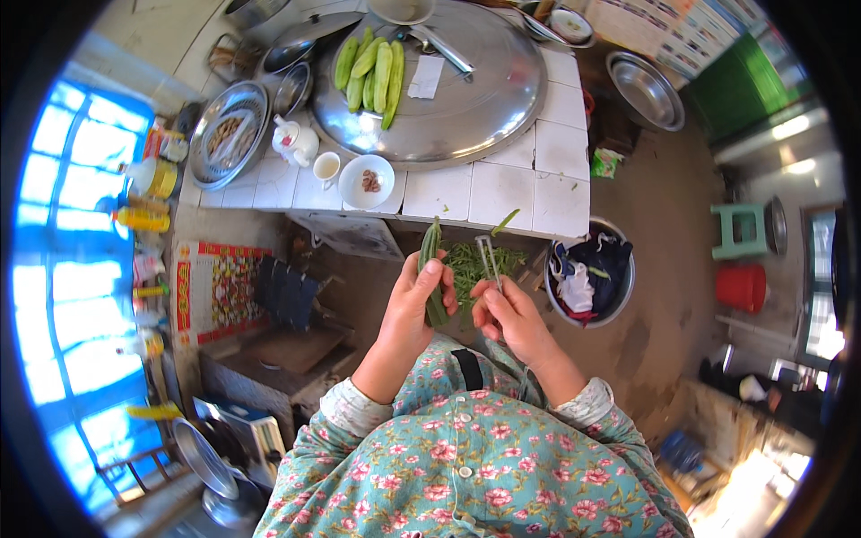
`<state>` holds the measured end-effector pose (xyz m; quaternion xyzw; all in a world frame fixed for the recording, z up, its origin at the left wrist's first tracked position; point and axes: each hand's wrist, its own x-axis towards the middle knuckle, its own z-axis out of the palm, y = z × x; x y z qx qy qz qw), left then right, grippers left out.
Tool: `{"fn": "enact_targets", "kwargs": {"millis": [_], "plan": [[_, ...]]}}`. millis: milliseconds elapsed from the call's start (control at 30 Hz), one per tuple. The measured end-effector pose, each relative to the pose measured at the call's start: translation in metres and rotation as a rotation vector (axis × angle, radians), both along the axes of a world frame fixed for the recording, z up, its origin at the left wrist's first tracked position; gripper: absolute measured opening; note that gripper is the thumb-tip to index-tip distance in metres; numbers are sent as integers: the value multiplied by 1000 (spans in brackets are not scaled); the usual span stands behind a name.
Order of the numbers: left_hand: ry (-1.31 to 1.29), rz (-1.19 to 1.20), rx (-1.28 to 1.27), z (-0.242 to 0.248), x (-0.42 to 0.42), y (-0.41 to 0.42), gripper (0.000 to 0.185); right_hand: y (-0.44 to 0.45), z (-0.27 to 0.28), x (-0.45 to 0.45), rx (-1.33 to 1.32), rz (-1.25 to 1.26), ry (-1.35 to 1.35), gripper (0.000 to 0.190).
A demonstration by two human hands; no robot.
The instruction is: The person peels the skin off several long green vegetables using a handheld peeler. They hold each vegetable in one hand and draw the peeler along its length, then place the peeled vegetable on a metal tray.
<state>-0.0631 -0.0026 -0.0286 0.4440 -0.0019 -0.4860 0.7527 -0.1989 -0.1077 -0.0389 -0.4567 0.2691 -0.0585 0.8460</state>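
Observation:
Upright in my left hand (417, 289) is a dark green ridged gourd (430, 252), its stem end pointing away from me. My right hand (508, 311) grips a metal vegetable peeler (490, 259), held a little to the right of the gourd and apart from it. Just past the peeler's tip shows a green strip of peel (506, 222); whether it is in the air or on the counter edge is unclear. Below and beyond both hands lies a heap of green peelings (471, 265). Several pale, peeled gourds (366, 64) rest on a large round metal lid (491, 101).
White tiled counter (501, 188) ahead carries a bowl with brown pieces (366, 183), a cup (327, 168), a teapot (294, 140) and a metal basin (229, 134). A tub of clothes (590, 272) stands on the floor to the right. Further right are a green stool (736, 232) and red bucket (740, 288).

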Motion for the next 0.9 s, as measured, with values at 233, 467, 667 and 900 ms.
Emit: {"fn": "enact_targets", "kwargs": {"millis": [233, 467, 667, 900], "plan": [[195, 360, 20, -18, -107, -8, 38, -68, -34, -71, -84, 374, 73, 28], [66, 590, -19, -3, -185, 9, 37, -81, -46, -131, -63, 584, 118, 26], [11, 743, -68, -6, -248, 40, 34, -63, -31, -152, -117, 760, 15, 33], [160, 886, -86, -14, -335, 62, 28, -95, -56, -148, -707, 557, -204, 22]]}}
